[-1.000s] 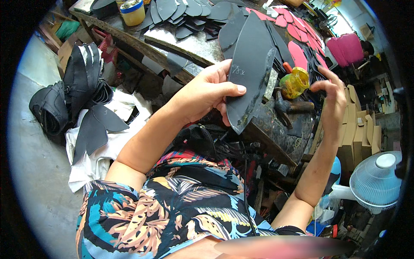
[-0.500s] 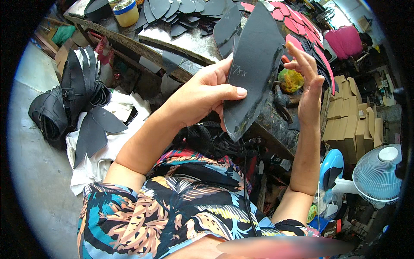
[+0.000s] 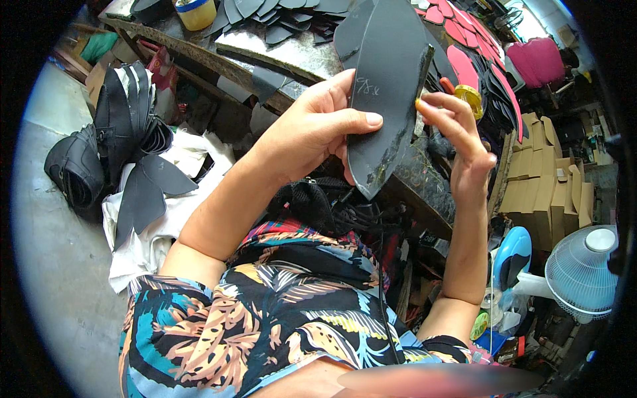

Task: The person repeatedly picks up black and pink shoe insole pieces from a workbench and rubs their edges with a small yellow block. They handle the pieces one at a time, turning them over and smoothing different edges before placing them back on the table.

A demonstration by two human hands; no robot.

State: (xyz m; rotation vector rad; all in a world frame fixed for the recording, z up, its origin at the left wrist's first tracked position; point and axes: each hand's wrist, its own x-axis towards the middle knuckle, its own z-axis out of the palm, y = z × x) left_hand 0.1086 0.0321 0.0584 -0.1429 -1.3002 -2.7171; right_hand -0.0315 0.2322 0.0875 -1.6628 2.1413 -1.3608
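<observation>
My left hand [image 3: 317,129] grips a long, pointed black panel [image 3: 390,79], leather-like, with its thumb on the front and the fingers behind. Pale handwritten marks show on the panel's face, and its right edge looks shiny and smeared. My right hand [image 3: 459,136] is raised beside that edge, fingers bent and apart, holding nothing that I can see. One fingertip is close to the edge; whether it touches, I cannot tell. Behind the right fingers is a yellow round container [image 3: 468,99]. Another black panel [image 3: 348,41] shows behind the held one.
Black cut pieces [image 3: 279,20] and red ones [image 3: 458,26] cover the workbench [image 3: 186,50], with a yellow jar [image 3: 196,14]. Folded black pieces [image 3: 76,172] and white cloth [image 3: 142,255] lie at left. Cardboard boxes [image 3: 534,182] and a fan [image 3: 580,272] stand at right.
My right hand has come lower and its fingers have bent leftward, closer to the panel's edge. The panel has shifted slightly up and is still in my left hand.
</observation>
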